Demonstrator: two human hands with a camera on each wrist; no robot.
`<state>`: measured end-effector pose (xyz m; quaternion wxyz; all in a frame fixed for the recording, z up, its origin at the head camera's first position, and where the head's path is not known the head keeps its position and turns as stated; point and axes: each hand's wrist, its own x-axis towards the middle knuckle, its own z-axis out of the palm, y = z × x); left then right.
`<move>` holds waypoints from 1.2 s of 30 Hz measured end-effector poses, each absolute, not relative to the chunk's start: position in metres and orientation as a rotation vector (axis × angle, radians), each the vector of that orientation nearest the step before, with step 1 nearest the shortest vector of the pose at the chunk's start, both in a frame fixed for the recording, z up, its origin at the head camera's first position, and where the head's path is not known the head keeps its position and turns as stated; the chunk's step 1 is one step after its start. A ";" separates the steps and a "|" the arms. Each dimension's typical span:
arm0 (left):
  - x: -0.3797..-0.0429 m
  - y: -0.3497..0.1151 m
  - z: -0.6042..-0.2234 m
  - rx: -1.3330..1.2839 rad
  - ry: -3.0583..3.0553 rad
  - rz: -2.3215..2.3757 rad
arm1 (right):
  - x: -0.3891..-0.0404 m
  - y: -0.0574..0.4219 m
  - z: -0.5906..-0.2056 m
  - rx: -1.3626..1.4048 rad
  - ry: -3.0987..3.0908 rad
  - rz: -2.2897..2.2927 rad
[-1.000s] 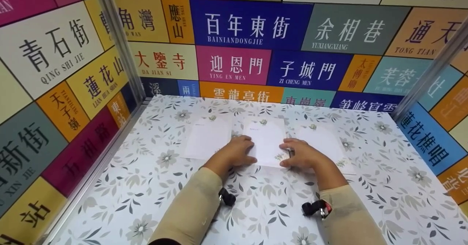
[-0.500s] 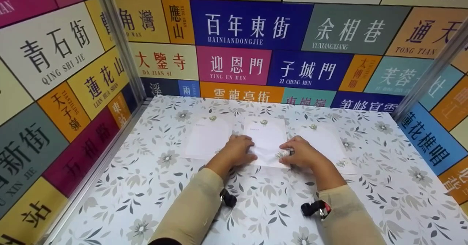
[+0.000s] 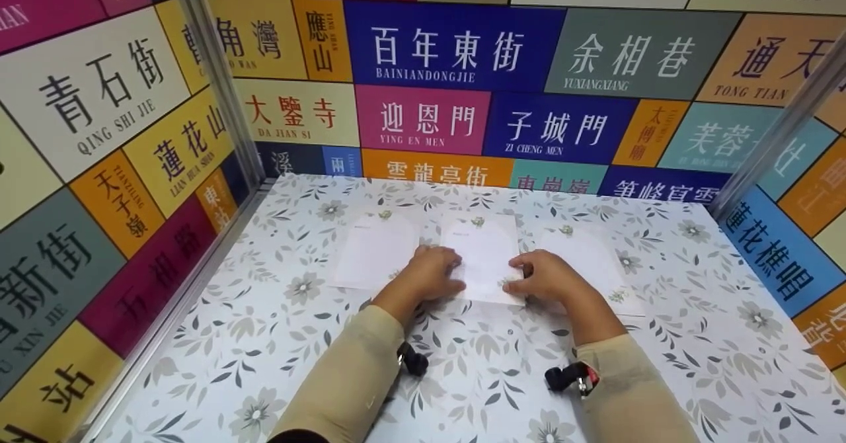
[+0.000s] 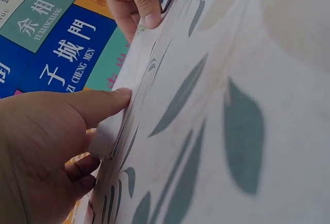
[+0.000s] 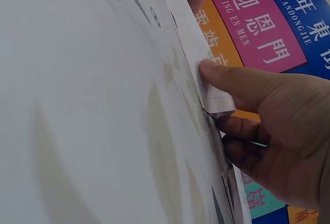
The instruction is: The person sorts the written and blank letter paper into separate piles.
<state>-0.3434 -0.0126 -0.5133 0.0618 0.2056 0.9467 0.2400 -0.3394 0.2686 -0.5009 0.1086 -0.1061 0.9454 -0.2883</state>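
Observation:
A white sheet of paper with a small leafy print at its top and lower right lies in the middle of the table. My left hand pinches its left edge, thumb on top. At the opposite edge, my right hand holds the sheet between thumb and curled fingers. In the right wrist view the paper's side bends up slightly beside the thumb. The left wrist view shows the left thumb on the paper, with the other fingers partly hidden below it.
A similar sheet lies to the left, partly behind the left hand, and another sheet to the right. The table has a grey floral cover. Walls with colourful street-name signs enclose the back and sides.
The lower right part of the middle sheet buckled up by the right hand half a second ago and now lies flatter. The right fingers shifted slightly; the left hand stayed nearly still.

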 end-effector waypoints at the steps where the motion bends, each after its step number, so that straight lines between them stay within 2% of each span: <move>1: -0.343 -0.012 -0.513 0.596 2.850 0.756 | -0.339 0.268 -0.500 -0.310 2.784 -0.850; 7: -0.344 -0.011 -0.512 0.408 2.802 0.982 | -0.336 0.266 -0.494 -0.176 2.803 -0.873; 14: -0.345 -0.009 -0.510 0.055 2.716 1.435 | -0.336 0.262 -0.488 0.176 2.720 -1.062; 20: -0.344 -0.010 -0.510 -0.205 2.497 1.759 | -0.339 0.261 -0.491 0.273 2.629 -1.214; 36: -0.346 -0.011 -0.507 -0.293 2.449 1.797 | -0.341 0.260 -0.491 0.300 2.590 -1.325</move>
